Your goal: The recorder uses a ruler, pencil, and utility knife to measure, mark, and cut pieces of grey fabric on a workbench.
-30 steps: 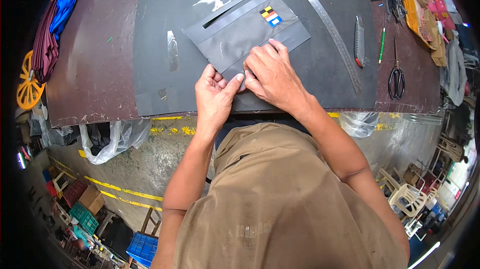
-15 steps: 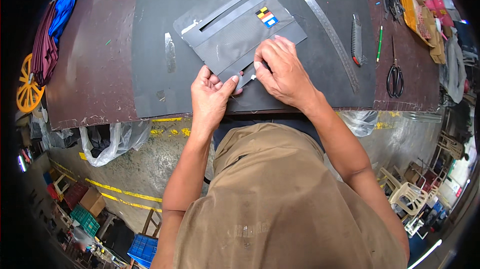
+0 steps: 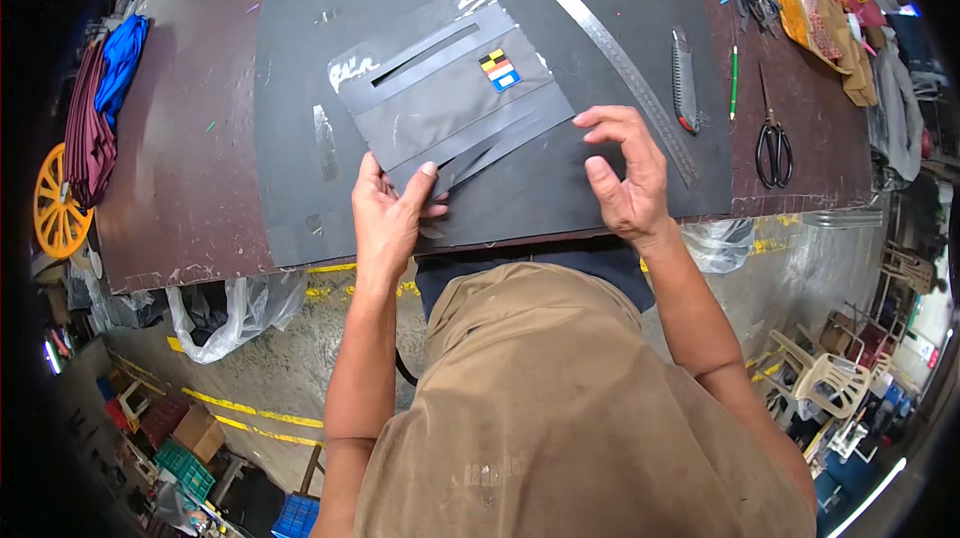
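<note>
A dark grey fabric panel (image 3: 410,128) lies tilted on the black mat. It has a long cut-out slot near its far edge and a small multicoloured patch (image 3: 500,70) toward the right. My left hand (image 3: 388,213) pinches the panel's near left corner, thumb on top and fingers partly hidden beneath. Along the near edge a narrow grey strip (image 3: 500,150) stands partly apart from the panel, leaving a dark gap. Just off the panel's right corner, my right hand (image 3: 632,178) is raised with fingers curved and apart, nothing in it.
A steel ruler (image 3: 605,38) curves across the black mat (image 3: 290,138). To its right are a utility knife (image 3: 683,83), a green pencil (image 3: 734,83) and black-handled scissors (image 3: 773,153). Dark strips and packaging lie at the far right; folded maroon and blue cloth (image 3: 120,58) is at left.
My right hand has let go near the panel's near edge, moved right and opened. My left hand keeps its corner grip. The near-edge strip and gap now show uncovered.
</note>
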Motion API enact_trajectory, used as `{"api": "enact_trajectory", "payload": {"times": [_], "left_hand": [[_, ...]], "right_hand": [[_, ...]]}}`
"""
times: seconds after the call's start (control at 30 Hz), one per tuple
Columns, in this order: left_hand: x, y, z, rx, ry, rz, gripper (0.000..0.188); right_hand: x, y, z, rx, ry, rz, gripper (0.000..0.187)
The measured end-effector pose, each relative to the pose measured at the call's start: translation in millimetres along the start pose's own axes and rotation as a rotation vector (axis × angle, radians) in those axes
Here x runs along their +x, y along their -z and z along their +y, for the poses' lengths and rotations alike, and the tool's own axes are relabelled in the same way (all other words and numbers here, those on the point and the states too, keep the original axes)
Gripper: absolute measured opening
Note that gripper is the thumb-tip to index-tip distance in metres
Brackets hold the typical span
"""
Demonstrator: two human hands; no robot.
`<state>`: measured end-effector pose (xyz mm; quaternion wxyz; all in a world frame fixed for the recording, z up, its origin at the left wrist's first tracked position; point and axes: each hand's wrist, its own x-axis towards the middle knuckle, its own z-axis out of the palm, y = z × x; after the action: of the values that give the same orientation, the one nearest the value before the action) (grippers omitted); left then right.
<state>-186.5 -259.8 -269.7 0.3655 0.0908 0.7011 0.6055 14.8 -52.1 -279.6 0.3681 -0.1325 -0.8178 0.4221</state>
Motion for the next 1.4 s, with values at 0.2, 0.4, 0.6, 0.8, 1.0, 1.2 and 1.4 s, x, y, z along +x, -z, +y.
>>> {"api": "enact_trajectory", "payload": {"times": [0.2,0.4,0.6,0.8,1.0,1.2,1.4], "left_hand": [[-1.9,-4.4,12.3,0.061,0.025,0.043,0.048],[7.9,27.2,36.6,0.635,-0.411,0.410,0.055],[-7.5,-62.8,38.0,0.869,-0.816,0.200,0.035],[-21.5,-131.4,42.3,1.210,-0.872,-0.069,0.054],[-7.7,-137.2,43.2,1.369,-0.803,-0.105,0.069],[5.4,-129.7,77.9,1.398,-0.884,-0.285,0.065],[16.4,-97.9,98.0,1.385,-0.952,-0.337,0.055]], "right_hand": [[0.3,55.6,18.9,-0.485,-0.176,0.161,0.020],[-14.2,93.8,15.5,-0.767,-0.352,0.082,0.031],[-44.5,150.7,11.8,-0.810,-0.458,0.017,0.031],[-38.6,167.7,-11.7,-0.781,-0.492,-0.046,0.030],[-25.2,183.3,-21.2,-0.623,-0.710,-0.126,0.033],[-19.4,188.9,-33.3,-0.565,-0.744,-0.131,0.035],[-10.3,190.8,-52.1,-0.251,-0.783,-0.172,0.037]]}}
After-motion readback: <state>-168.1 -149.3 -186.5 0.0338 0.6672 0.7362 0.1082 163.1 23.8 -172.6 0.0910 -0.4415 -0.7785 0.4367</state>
